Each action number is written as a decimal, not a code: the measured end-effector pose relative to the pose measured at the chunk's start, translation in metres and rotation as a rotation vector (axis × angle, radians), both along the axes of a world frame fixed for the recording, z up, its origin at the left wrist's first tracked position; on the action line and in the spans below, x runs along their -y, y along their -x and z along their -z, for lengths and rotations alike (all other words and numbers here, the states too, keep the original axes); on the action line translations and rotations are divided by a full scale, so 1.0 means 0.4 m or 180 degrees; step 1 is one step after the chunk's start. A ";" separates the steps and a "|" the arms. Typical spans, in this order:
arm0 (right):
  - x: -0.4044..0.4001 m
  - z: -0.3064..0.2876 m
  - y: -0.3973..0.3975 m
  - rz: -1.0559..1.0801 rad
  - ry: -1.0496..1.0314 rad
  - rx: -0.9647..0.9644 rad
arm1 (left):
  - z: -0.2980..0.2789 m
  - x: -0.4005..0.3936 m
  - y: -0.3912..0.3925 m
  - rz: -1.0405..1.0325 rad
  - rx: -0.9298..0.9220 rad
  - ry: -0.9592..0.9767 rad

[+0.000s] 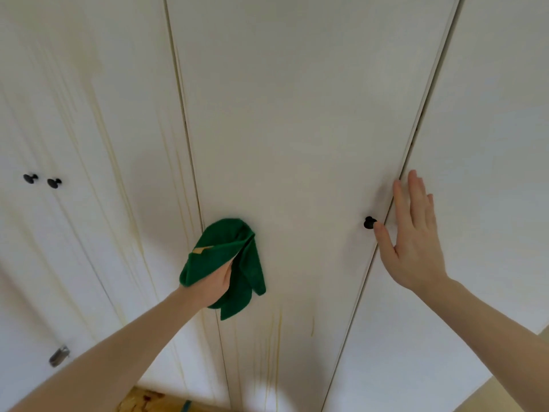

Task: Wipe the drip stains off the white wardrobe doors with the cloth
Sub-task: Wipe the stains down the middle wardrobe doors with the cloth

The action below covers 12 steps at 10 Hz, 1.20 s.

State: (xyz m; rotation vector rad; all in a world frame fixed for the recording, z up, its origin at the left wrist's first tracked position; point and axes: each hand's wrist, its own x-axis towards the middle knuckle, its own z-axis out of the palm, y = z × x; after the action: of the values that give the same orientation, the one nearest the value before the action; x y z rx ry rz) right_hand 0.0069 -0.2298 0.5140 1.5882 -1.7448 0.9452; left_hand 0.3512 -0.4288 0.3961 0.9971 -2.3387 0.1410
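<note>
On door | cloth hides left hand fingers | floor cropped

One black round knob sits just left of the right-hand fingers, level with the thumb tip and apparently touching it. Two further black knobs stand side by side far to the left of those fingers, at about fingertip height. A small grey metal fitting lies far left and well below them. Below the fingers, at the bottom edge, a strip of floor shows a mottled wood-chip pattern. A short teal strip lies on it; its identity cannot be told.
</note>
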 end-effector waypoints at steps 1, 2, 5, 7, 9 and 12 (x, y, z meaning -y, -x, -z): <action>-0.008 0.019 -0.013 0.0118 -0.0053 0.0122 | -0.117 -0.003 0.039 0.0187 -0.0127 0.0442; -0.005 0.023 -0.013 0.0214 -0.0154 0.0201 | -0.231 -0.006 0.082 0.0289 -0.0447 0.0467; 0.022 0.028 -0.007 0.0390 -0.0186 0.0247 | -0.331 0.048 0.190 0.0447 -0.1100 0.0230; 0.035 0.039 0.004 0.0466 -0.0251 0.0237 | -0.179 0.058 0.188 0.0205 -0.1162 -0.0078; 0.052 0.048 0.005 0.0541 -0.0335 0.0238 | 0.021 0.009 0.138 -0.0028 -0.1130 -0.0330; 0.047 0.046 0.003 0.0550 -0.0374 0.0241 | 0.099 -0.032 0.052 0.0071 -0.0581 -0.0524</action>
State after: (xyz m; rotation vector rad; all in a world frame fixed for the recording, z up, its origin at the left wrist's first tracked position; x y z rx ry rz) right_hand 0.0055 -0.2485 0.4955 1.4610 -1.9868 0.8424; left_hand 0.3303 -0.4162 0.3565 1.0165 -2.2199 -0.1479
